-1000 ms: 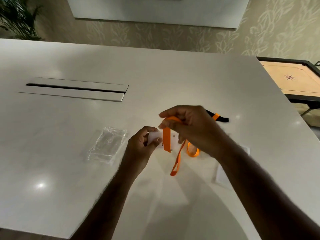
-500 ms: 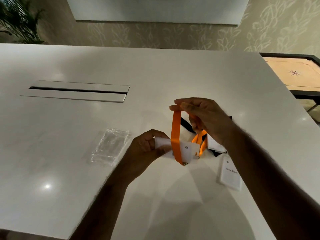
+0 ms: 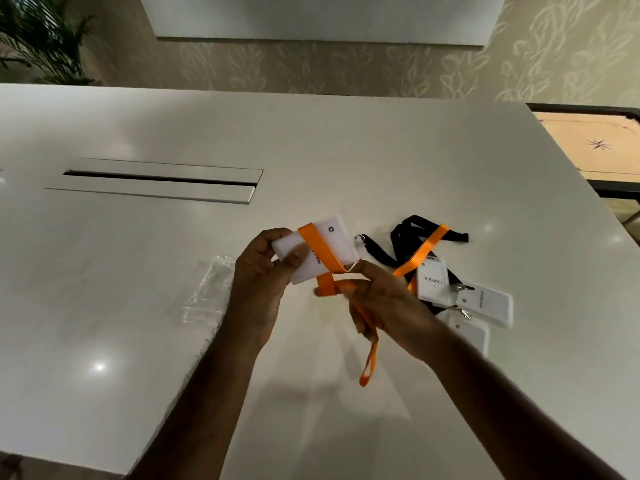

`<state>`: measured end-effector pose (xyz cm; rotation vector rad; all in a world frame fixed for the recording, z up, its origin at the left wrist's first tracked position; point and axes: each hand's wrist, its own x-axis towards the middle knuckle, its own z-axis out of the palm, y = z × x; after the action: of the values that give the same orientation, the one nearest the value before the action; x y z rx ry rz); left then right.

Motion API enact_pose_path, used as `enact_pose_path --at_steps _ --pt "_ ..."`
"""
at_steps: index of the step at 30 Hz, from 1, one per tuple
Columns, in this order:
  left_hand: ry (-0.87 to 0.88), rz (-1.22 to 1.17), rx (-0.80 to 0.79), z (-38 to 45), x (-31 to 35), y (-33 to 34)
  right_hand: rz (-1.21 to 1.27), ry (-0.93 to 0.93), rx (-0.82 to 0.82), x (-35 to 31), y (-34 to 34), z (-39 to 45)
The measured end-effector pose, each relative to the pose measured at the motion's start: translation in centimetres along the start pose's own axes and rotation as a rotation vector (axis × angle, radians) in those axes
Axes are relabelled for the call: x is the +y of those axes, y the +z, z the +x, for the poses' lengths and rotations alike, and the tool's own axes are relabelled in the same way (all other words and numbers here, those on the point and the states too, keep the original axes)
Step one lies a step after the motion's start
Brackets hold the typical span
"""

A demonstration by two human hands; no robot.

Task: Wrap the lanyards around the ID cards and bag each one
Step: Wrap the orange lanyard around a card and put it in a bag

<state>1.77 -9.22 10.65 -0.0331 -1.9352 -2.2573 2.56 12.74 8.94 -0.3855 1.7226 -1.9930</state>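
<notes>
My left hand (image 3: 263, 275) grips a white ID card (image 3: 332, 240) by its left end, held tilted above the table. An orange lanyard (image 3: 320, 249) crosses the card's face diagonally. My right hand (image 3: 377, 303) pinches that lanyard just below the card, and the strap's loose loop hangs down under my wrist. A clear plastic bag (image 3: 207, 292) lies flat on the table left of my left hand. To the right lies a pile of other ID cards (image 3: 433, 280) with black lanyards (image 3: 401, 233) and one orange strap.
The white table (image 3: 346, 150) has a long metal cable slot (image 3: 156, 180) at the back left. A game board on a dark frame (image 3: 602, 147) stands past the table's right edge. A plant (image 3: 41, 36) is at the far left corner.
My right hand has come down from above the card to below it, carrying the orange strap across the card's face. The card is now tilted, and the view shifted to show the pile.
</notes>
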Motion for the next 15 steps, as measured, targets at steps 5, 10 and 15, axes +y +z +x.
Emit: enact_pose_path --at_steps 5,10,15 --pt "-0.014 0.154 0.113 0.5 -1.0 0.2 -0.242 -0.054 0.227 1.0 1.8 -0.1" --pt "-0.044 0.184 0.204 0.6 -1.8 0.5 -0.224 -0.072 0.358 0.9 2.3 -0.5" --pt "-0.017 0.297 0.272 0.8 -2.1 0.5 -0.272 -0.149 0.331 0.2 2.3 -1.4"
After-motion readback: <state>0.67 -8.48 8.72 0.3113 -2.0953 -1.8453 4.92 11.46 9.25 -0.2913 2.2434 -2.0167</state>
